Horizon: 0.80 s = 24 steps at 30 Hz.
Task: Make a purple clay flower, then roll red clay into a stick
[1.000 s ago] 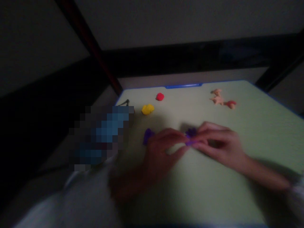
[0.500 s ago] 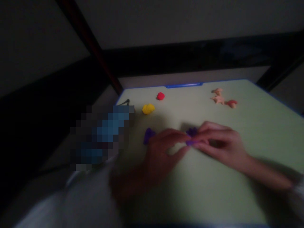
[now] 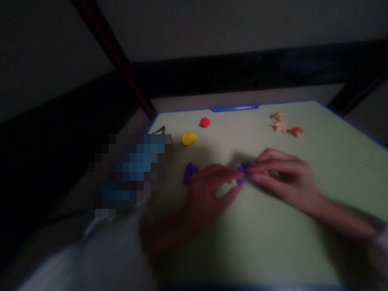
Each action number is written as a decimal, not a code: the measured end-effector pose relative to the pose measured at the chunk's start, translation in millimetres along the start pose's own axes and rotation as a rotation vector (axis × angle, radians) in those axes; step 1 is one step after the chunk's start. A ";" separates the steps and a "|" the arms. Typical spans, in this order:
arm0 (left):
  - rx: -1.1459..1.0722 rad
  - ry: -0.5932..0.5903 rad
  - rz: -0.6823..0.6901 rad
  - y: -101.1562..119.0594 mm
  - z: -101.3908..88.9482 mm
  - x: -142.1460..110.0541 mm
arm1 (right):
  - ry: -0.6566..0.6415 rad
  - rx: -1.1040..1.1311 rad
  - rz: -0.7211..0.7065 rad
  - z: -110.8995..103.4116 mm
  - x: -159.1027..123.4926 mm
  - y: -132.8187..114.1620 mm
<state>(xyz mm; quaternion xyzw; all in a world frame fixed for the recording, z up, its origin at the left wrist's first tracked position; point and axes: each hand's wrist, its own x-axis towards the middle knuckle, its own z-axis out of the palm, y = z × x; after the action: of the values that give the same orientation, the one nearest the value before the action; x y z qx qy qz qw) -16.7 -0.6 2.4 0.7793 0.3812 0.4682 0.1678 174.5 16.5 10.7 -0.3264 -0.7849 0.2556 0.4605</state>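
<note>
A small purple modelling clay piece [image 3: 241, 181] with several short lobes is between my two hands over the light green board. My left hand [image 3: 206, 194] pinches its near left side between thumb and fingers. My right hand [image 3: 283, 178] has its thumb and fingertips closed on the right side, hiding part of the piece. A second purple clay lump [image 3: 189, 173] lies on the board, just behind the knuckles of my left hand and partly covered by it. Blur and dim light hide the fine shape of the held clay.
A yellow clay lump [image 3: 189, 138] and a red clay lump [image 3: 205, 122] lie at the back left of the board [image 3: 273, 250]. Several peach-coloured clay shapes [image 3: 278, 127], one with red, sit at the back right. A blue handle [image 3: 235, 108] marks the far edge.
My right hand has shifted slightly up and right, its fingertips now more on top of the purple clay. My left hand is nearly where it was. The other clay lumps have stayed put.
</note>
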 end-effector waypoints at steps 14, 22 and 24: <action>-0.052 -0.085 -0.049 -3.7 5.2 -2.4 | -0.156 -0.180 0.451 -22.0 14.4 31.1; -0.037 -0.154 -0.105 -9.1 7.6 -3.6 | -0.226 -0.137 0.488 -19.1 14.8 23.9; -0.039 -0.164 -0.140 -9.6 8.8 -2.4 | -0.229 -0.127 0.483 -18.1 15.1 23.7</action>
<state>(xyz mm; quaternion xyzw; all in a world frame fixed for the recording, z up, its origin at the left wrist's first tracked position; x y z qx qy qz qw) -14.0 4.7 -9.4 0.7831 0.4105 0.3973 0.2458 191.7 45.1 10.5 -0.5011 -0.7457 0.3436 0.2733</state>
